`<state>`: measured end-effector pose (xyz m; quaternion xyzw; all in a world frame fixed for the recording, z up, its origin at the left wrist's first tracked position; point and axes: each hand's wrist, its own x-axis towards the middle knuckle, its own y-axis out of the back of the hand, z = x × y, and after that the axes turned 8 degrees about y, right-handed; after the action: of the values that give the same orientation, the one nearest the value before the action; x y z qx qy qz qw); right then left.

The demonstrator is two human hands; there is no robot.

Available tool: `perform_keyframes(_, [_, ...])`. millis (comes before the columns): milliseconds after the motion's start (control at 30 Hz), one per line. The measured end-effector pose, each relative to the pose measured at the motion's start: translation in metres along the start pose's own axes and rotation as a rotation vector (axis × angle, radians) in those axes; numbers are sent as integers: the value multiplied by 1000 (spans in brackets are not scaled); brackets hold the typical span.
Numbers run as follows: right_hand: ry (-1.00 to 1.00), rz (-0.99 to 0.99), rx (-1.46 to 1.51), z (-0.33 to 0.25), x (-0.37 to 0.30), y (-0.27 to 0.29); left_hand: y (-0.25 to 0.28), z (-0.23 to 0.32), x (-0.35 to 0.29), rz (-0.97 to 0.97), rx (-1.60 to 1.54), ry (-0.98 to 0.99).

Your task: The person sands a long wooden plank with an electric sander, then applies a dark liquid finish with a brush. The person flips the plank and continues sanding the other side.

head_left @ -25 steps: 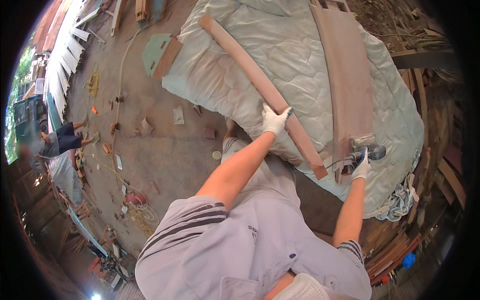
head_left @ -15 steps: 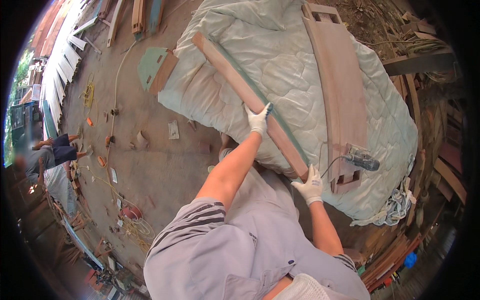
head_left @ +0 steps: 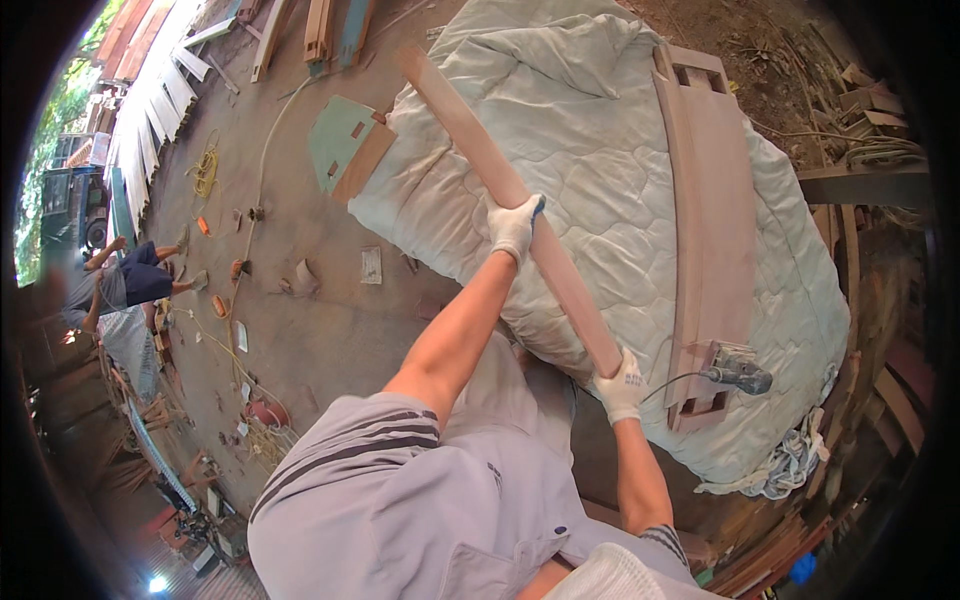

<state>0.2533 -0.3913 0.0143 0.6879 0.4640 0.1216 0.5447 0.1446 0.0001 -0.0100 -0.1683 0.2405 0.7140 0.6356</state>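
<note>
A long, slightly curved wooden plank (head_left: 475,145) slants over the pale quilt (head_left: 600,240), its far end up and to the left. Partway along it, my gloved left hand (head_left: 514,224) is wrapped round the plank. At its near end my gloved right hand (head_left: 622,388) grips the plank too, with the fingers partly hidden. A wide wooden panel (head_left: 715,200) with slots cut at both ends lies on the quilt to the right. On that panel's near end rests a power sander (head_left: 738,368) with a dark cord.
A green and brown slotted board (head_left: 343,145) lies at the quilt's left edge. Yellow cord (head_left: 206,172), a hose (head_left: 262,180) and scraps are strewn on the floor. Another person (head_left: 125,280) is at the far left. Stacked timber (head_left: 890,395) lines the right side.
The plank has been turned in my hands, so its green side no longer shows and a bare brown face does. Both hands have kept hold of it. The view has shifted slightly.
</note>
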Motion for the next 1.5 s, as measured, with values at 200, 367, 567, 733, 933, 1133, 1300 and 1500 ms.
perform_keyframes(200, [-95,-106,-94,-56,47,-3,23,18,75,-226,211,378])
perform_keyframes(367, [1,-248,-113,-78,70,10,76,-55,99,-282,4,31])
perform_keyframes(567, [77,-6,-188,-71,70,22,165,-28,-37,-371,872,1])
perform_keyframes(733, [226,49,-274,-112,81,13,346,-31,-137,-168,845,42])
perform_keyframes(933, [317,-101,-394,-132,79,-4,477,-54,-307,-258,916,405])
perform_keyframes(1133, [292,-272,-600,-169,66,-63,513,-144,-414,-10,94,851])
perform_keyframes(1300, [36,-197,-714,-210,52,-102,570,-202,-412,-108,-356,983])
perform_keyframes(1500, [104,-545,-389,-213,91,-64,680,-153,-311,-187,423,666])
